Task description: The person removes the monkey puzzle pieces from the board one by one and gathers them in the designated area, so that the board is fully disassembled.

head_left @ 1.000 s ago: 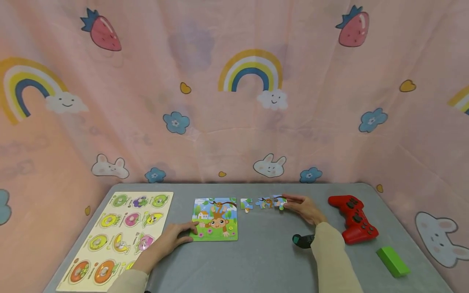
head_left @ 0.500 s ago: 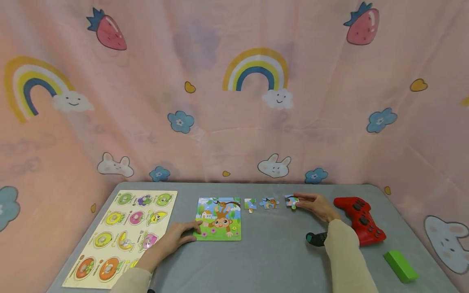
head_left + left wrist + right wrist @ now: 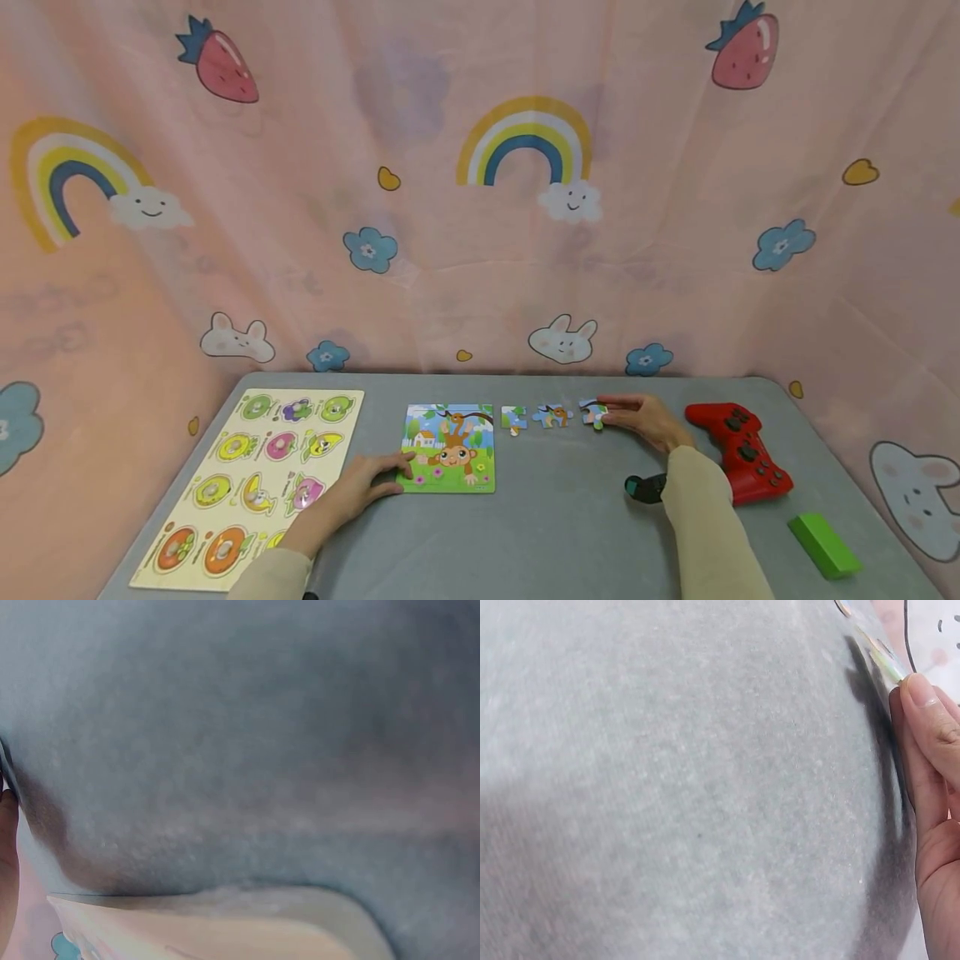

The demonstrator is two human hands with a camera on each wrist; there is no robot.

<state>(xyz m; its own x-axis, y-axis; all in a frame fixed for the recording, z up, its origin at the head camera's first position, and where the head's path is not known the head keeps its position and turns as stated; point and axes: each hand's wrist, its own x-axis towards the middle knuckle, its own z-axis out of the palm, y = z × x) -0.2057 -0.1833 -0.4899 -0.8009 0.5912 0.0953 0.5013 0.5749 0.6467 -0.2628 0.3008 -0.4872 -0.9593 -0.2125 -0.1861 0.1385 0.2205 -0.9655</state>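
In the head view, my right hand (image 3: 648,421) pinches a jigsaw puzzle piece (image 3: 592,411) with a blue and green print at the back right of the table. The right wrist view shows the thumb (image 3: 921,691) against the piece's edge (image 3: 889,671). To its left lie a second puzzle piece (image 3: 552,416) with a brown part and a third puzzle piece (image 3: 513,419), mostly green. Beside that is a square monkey puzzle (image 3: 453,437). My left hand (image 3: 363,487) rests with its fingertips on the lower left edge of the monkey puzzle.
A cream fruit board (image 3: 348,408) lies on the left of the grey table (image 3: 525,542). On the right are a red game controller (image 3: 738,450) and a green block (image 3: 825,546). A pink printed curtain (image 3: 480,308) hangs behind the table.
My right hand has moved the pinched piece rightward, away from the piece with the brown part, then slightly back left. The left hand stays at the monkey puzzle. The head view has shifted a little.
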